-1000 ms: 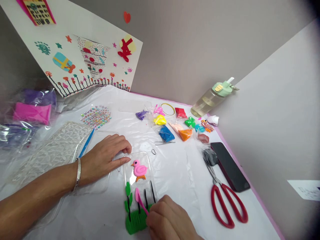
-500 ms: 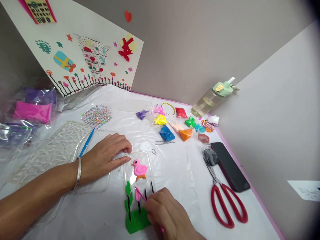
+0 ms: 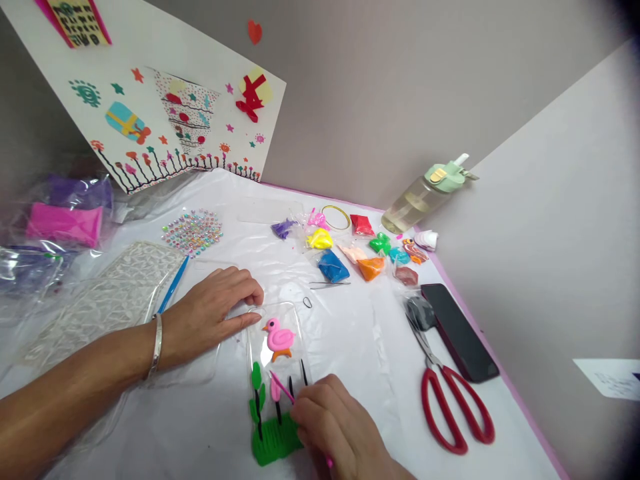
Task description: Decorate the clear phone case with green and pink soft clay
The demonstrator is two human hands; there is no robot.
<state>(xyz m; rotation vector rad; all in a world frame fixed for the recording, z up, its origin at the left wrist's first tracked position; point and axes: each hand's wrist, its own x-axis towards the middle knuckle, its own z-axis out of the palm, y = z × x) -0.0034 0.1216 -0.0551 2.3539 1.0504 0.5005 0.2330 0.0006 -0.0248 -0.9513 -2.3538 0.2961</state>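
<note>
In the head view a clear phone case [image 3: 258, 347] lies on the white-covered table in front of me. On it are a pink clay duck [image 3: 279, 337], green clay leaves [image 3: 257, 375], thin black stems, a pink clay petal [image 3: 275, 390] and a strip of green clay grass [image 3: 273, 445]. My right hand [image 3: 337, 423] grips a slim pink modelling tool [image 3: 285, 387], its tip at the pink petal. My left hand [image 3: 213, 313] rests palm down, thumb apart from the bent fingers, the thumb tip at the case's upper left edge. It holds nothing.
Small bags of coloured clay, like the blue one [image 3: 333, 266], lie behind the case. To the right are red-handled scissors [image 3: 450, 400], a phone [image 3: 460, 333] and a bottle [image 3: 417, 203]. Leftward sit a blue tool [image 3: 174, 285], gems [image 3: 193, 232] and a textured clear sheet [image 3: 110, 293].
The pink tool's tip has shifted very slightly on the pink petal, and my right hand moved a touch with it. My left hand stays in place.
</note>
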